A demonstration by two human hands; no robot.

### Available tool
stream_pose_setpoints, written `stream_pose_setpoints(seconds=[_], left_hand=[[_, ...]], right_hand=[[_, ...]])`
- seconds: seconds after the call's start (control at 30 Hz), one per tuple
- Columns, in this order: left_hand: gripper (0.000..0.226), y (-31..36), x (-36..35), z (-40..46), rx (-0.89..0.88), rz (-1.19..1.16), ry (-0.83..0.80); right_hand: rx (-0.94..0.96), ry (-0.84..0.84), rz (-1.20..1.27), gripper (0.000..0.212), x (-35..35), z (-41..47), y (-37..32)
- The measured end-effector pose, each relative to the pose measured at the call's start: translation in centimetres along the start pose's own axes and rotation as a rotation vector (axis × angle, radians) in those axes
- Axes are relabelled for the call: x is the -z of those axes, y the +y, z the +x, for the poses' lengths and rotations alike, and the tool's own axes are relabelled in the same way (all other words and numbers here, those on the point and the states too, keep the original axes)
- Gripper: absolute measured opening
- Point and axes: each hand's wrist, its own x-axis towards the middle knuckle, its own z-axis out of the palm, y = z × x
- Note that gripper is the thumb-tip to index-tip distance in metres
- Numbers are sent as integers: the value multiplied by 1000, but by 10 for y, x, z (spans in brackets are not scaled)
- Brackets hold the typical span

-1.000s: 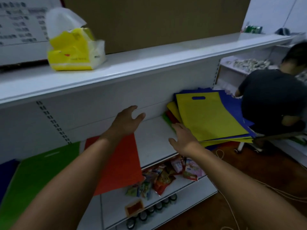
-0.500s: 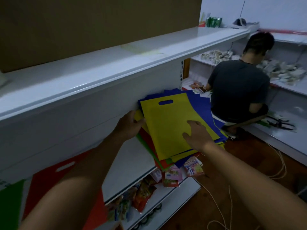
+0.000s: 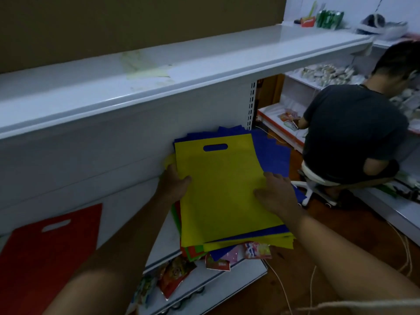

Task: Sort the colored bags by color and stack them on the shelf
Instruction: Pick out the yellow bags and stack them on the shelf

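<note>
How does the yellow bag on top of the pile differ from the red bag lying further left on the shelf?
The yellow bag tops a mixed pile of bags; the red bag lies apart from that pile. The left hand grips the yellow bag's edge and the right hand rests on it; no hand touches the red bag. Both are flat with a slot handle.

Dim room, white metal shelving (image 3: 159,87), brown wall panel (image 3: 113,23), reddish-brown floor (image 3: 341,258), white back wall (image 3: 397,7)
</note>
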Motion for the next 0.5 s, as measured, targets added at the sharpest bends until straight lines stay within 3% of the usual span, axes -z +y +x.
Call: stream_pose_setpoints(seconds=[0.17, 0.27, 0.37, 0.47, 0.5], left_hand=[[46, 5, -3, 2, 2, -30, 142], [22, 5, 1, 5, -42, -37, 146], [8, 6, 2, 2, -110, -47, 152], [22, 8, 5, 0, -155, -114, 148], [25, 10, 8, -3, -164, -118, 161]], right_hand=[[36, 57, 85, 62, 0, 10, 2], [40, 59, 159, 58, -3, 17, 1], [-13, 20, 284, 35, -5, 23, -1], [15, 58, 350, 10, -5, 23, -6], [57, 89, 372, 12, -4, 21, -10]])
